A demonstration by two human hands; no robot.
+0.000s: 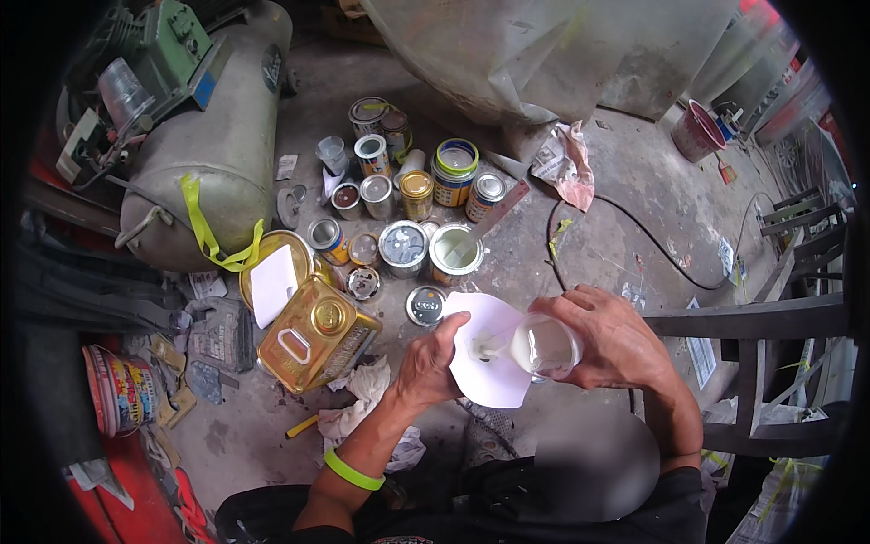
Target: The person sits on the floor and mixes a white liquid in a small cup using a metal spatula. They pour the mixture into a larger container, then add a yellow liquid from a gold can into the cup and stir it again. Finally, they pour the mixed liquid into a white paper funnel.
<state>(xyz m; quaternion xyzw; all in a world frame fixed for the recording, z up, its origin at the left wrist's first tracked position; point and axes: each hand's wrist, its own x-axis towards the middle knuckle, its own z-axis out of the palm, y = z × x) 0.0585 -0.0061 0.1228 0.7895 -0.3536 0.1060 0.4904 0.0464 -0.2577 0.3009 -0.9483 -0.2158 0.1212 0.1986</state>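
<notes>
My left hand (428, 366) is closed on the edge of a white paper funnel (494, 385), which is spread wide with a small pale wet patch at its middle. In my right hand (618, 340) is a clear plastic cup (555, 348), tipped toward the funnel with its mouth over the paper. Whitish liquid shows inside the cup. Whatever sits under the funnel is mostly hidden by it. Just beyond my hands stand an open paint can (456, 265) holding pale liquid with a flat stirring stick (497, 216), and a dark round lid (425, 306).
Several paint cans (417, 194) crowd the concrete floor ahead. A gold rectangular tin (308, 335) stands left, near crumpled rags (362, 399). An air compressor (208, 136) fills the upper left. A black hose (652, 240) runs across the right, by a dark frame (752, 326).
</notes>
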